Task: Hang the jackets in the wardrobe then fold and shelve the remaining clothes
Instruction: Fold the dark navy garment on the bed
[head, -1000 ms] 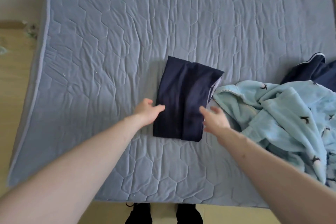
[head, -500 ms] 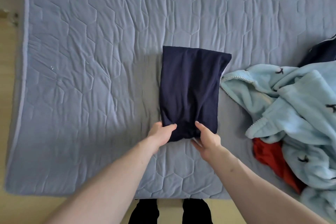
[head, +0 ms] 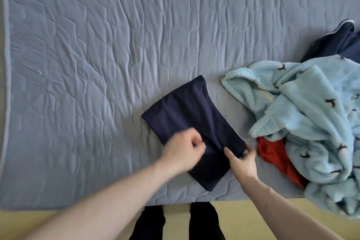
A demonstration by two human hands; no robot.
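Note:
A folded navy garment (head: pixel 187 115) lies at an angle on the grey quilted bed (head: pixel 97 64), near its front edge. My left hand (head: pixel 183 147) is curled over the garment's near left part, blurred with motion. My right hand (head: pixel 242 159) pinches the garment's right corner between thumb and fingers. To the right lies a heap of clothes: a fluffy light blue garment (head: pixel 303 115) with small dark bird prints, a red piece (head: pixel 276 154) under it, and a dark navy piece with white piping (head: pixel 335 43) behind.
The bed's front edge runs along the bottom, with yellow wooden floor (head: pixel 243 218) below it. My dark-clad legs (head: pixel 175 222) stand against that edge. The light blue garment hangs over the bed's front right edge.
The navy garment has been turned from lying straight to lying at an angle and pulled toward the front edge. Both hands moved from its near end to grip its side and corner.

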